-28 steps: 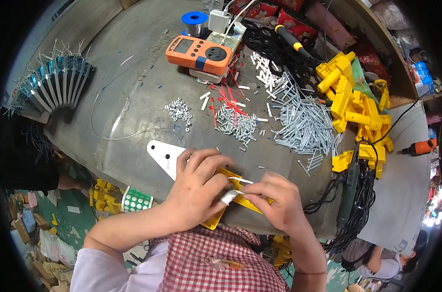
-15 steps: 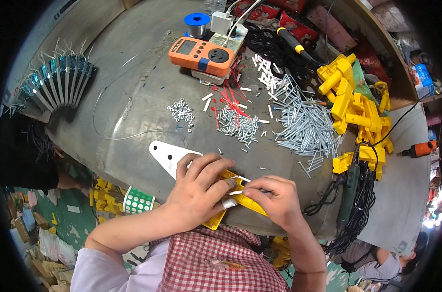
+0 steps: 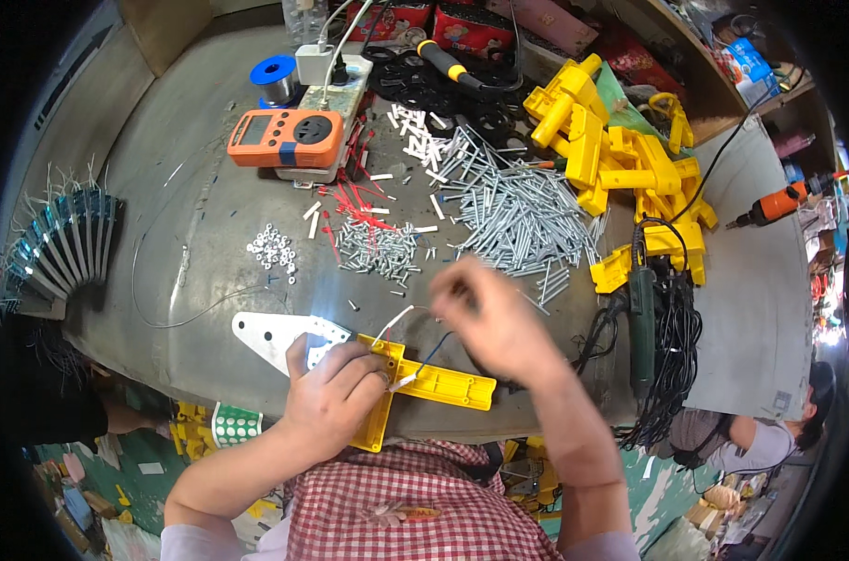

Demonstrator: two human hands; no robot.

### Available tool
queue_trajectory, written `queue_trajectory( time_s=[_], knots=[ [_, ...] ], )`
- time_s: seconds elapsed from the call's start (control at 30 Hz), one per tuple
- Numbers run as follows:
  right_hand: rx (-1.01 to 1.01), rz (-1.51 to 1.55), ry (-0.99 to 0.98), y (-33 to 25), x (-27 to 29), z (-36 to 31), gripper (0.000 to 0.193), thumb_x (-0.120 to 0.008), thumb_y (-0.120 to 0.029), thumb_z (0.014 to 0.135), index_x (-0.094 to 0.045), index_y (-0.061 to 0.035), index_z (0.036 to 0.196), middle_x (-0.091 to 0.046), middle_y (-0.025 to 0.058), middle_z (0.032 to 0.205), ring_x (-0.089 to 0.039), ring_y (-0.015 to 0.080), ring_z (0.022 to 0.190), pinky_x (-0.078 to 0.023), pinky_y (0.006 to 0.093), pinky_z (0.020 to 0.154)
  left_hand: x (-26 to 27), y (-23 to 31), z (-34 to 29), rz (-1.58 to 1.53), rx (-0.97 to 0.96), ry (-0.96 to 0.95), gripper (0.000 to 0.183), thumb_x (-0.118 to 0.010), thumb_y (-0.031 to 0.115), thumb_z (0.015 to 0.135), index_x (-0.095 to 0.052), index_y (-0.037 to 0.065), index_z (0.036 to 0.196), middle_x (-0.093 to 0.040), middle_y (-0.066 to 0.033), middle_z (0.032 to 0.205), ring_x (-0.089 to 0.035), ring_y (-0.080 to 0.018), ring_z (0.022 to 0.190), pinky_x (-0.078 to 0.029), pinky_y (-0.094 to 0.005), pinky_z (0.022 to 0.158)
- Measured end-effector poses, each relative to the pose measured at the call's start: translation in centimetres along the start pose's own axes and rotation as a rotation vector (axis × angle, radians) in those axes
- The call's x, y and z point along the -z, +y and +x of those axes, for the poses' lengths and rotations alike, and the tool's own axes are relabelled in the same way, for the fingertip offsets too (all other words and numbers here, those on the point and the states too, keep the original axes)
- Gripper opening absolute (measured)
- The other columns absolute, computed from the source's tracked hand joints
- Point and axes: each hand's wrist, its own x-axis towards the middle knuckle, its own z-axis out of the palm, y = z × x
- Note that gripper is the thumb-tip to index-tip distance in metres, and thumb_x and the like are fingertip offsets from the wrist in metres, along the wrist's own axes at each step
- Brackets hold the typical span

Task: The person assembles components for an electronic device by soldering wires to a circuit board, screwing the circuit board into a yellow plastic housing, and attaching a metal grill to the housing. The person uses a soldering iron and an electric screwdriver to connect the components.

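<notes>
My left hand [image 3: 335,397] grips a yellow plastic housing half [image 3: 443,385] at the table's near edge, fingers curled over its crosspiece. A white pointed plate [image 3: 265,338] with dark holes extends from the housing to the left, partly under that hand. From the housing rise a thin white wire [image 3: 392,321] and a dark blue wire [image 3: 435,350]. My right hand [image 3: 494,323] is raised above the table, right of the housing and near the white wire's end. Its fingers are bent but blurred, so whether they hold anything is unclear.
Beyond my hands lie small screws [image 3: 378,251], long screws [image 3: 518,210], nuts [image 3: 273,251] and white sleeves [image 3: 415,136]. An orange meter [image 3: 284,140] stands behind. Yellow housings [image 3: 630,168] and a corded green-handled tool [image 3: 641,327] are at right; green-cased strips [image 3: 69,234] stand left.
My right hand has left the housing and moved up and away, uncovering the wires. The left hand stays on the housing. The whole view has shifted, with table items now farther left.
</notes>
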Motion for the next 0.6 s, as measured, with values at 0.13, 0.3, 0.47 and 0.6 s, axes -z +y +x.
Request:
queue_trajectory(
  time_s=[0.13,0.3,0.47,0.6],
  knots=[
    [0.134,-0.666,0.624,7.9,8.1,7.0,0.017,-0.05,-0.009,0.086,-0.06,-0.002,0.097,-0.061,0.017,0.098,-0.057,0.0344,0.093,-0.045,0.0423,0.081,-0.2,-0.2,0.0,-0.127,0.013,-0.049,0.018,-0.066,0.012,0.067,-0.059,0.014,0.083,-0.062,0.0037,0.09,-0.058,-0.0159,0.088,-0.03,-0.0439,0.086],
    [0.1,-1.622,0.626,12.1,12.0,11.5,0.016,-0.054,-0.017,0.078,-0.069,-0.0123,0.077,-0.057,0.0044,0.096,-0.048,0.0229,0.097,-0.035,0.0424,0.08,0.3,-0.2,0.6,-0.248,0.079,-0.123,0.019,-0.066,0.011,0.07,-0.063,0.017,0.088,-0.062,0.0056,0.09,-0.056,-0.015,0.09,-0.03,-0.0426,0.086],
    [0.344,-1.229,0.641,9.5,12.5,9.7,0.02,-0.053,-0.02,0.087,-0.062,-0.0136,0.103,-0.062,0.0048,0.101,-0.051,0.0246,0.104,-0.029,0.0571,0.09,0.0,0.2,1.1,-0.296,0.188,-0.08,0.05,-0.07,0.001,0.062,-0.045,0.005,0.105,-0.065,0.0,0.086,-0.054,-0.0255,0.088,-0.032,-0.0439,0.083],
    [0.267,-0.417,0.423,2.9,8.5,4.9,0.02,-0.053,-0.017,0.089,-0.061,-0.0148,0.107,-0.063,0.0061,0.099,-0.058,0.0259,0.093,-0.042,0.0429,0.086,0.0,0.0,1.4,-0.131,0.152,-0.058,0.051,-0.071,0.004,0.059,-0.048,0.006,0.105,-0.064,-0.0001,0.087,-0.056,-0.0232,0.088,-0.033,-0.0436,0.082]
  ],
)
